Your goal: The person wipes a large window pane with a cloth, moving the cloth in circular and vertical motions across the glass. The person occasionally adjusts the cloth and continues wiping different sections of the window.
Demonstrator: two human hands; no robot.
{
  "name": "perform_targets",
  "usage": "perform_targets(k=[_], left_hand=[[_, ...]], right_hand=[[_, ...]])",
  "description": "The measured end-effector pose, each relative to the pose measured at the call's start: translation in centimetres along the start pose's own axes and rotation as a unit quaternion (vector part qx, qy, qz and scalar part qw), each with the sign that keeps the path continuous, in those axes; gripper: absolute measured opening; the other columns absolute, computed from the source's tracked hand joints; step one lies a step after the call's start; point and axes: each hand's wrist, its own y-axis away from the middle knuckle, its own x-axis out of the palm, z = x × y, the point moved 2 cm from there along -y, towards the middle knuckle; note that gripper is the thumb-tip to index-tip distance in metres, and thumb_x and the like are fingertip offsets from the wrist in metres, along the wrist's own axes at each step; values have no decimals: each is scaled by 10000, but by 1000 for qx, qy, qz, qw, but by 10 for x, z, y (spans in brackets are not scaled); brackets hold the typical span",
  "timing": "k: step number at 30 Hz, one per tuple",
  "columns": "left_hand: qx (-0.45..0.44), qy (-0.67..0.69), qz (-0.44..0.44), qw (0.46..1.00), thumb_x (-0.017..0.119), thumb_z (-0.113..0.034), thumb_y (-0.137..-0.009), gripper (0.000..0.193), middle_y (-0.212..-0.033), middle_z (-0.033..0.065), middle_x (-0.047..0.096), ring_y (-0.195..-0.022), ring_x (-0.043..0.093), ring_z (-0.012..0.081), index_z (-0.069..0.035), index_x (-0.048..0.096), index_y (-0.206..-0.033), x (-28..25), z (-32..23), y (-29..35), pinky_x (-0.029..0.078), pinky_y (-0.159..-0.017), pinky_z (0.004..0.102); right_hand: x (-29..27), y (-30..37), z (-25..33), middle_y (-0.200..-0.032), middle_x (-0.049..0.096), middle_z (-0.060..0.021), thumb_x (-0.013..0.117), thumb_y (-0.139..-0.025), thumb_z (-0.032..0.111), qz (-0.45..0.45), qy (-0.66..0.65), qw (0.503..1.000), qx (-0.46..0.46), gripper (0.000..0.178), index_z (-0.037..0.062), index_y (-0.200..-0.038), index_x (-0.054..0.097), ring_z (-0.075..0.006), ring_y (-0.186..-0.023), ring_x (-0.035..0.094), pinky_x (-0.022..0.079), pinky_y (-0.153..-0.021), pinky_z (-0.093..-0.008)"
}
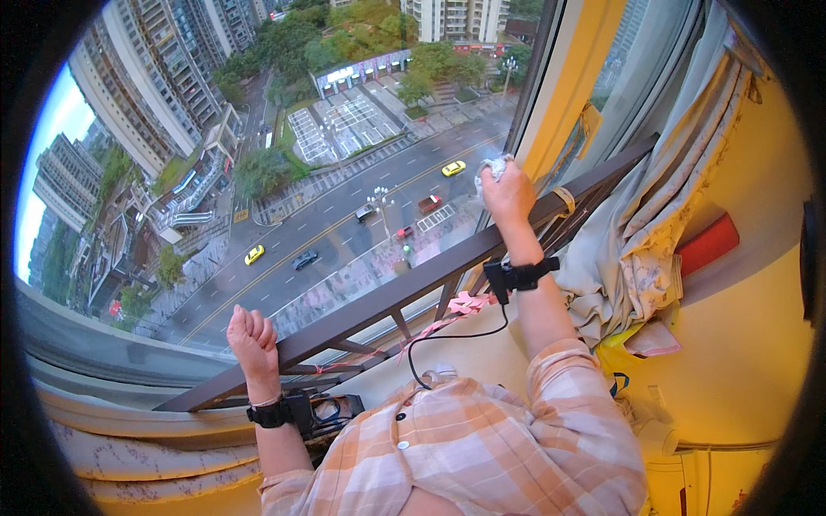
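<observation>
A crumpled whitish cloth [493,170] is bunched in my right hand [511,194], whose fingers are closed around it. That hand is reached out past the dark railing [370,316], up at the window glass [404,206] beside the window's frame. I cannot tell whether the cloth is pressed on the pane. My left hand [252,340] is closed in a fist just beyond the left part of the railing, with nothing showing in it. Black straps with small devices sit on both wrists, and a black cable [413,348] hangs from the right one.
Light curtains [637,232] hang bunched at the right, with more fabric [163,464] at the lower left. A pink ribbon [471,303] is tied at the railing. A red object [710,243] lies behind the right curtain. Far below the window are a road, cars and buildings.
</observation>
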Motion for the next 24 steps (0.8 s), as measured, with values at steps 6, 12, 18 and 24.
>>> perform_targets(k=[6, 12, 18, 24], left_hand=[[-6, -19, -11, 1000, 414, -261, -1019, 446, -518, -41, 246, -413, 214, 58, -149, 289, -605, 4, 0, -1, 166, -359, 213], [-11, -13, -7, 1000, 413, -269, -1019, 446, -518, -39, 248, -414, 215, 60, -151, 291, -606, -1, 1, -1, 165, -363, 212], [-8, -13, -8, 1000, 416, -270, -1017, 444, -520, -39, 251, -414, 212, 58, -150, 294, -608, 1, 0, -1, 162, -362, 213], [-2, 0, -7, 1000, 426, -254, -1014, 441, -523, -44, 240, -415, 209, 54, -150, 286, -610, 2, -1, 1, 161, -362, 211]], right_hand=[[-2, 20, 30, -781, 663, -204, 656, -807, 318, -69, -25, 991, -108, 376, 18, -1023, 586, -381, -711, 649, 513, -614, -459], [10, 11, -6, -890, 686, -215, 625, -781, 364, 192, 103, 975, 42, 348, 37, -860, 713, -366, -840, 672, 531, -749, -451], [21, 34, 16, -912, 683, -215, 608, -797, 393, 284, 84, 954, -46, 388, 28, -876, 713, -372, -882, 665, 533, -780, -440], [-2, -18, -24, -880, 689, -199, 598, -781, 424, 188, 54, 978, 65, 403, 49, -865, 719, -361, -841, 675, 533, -718, -455]])
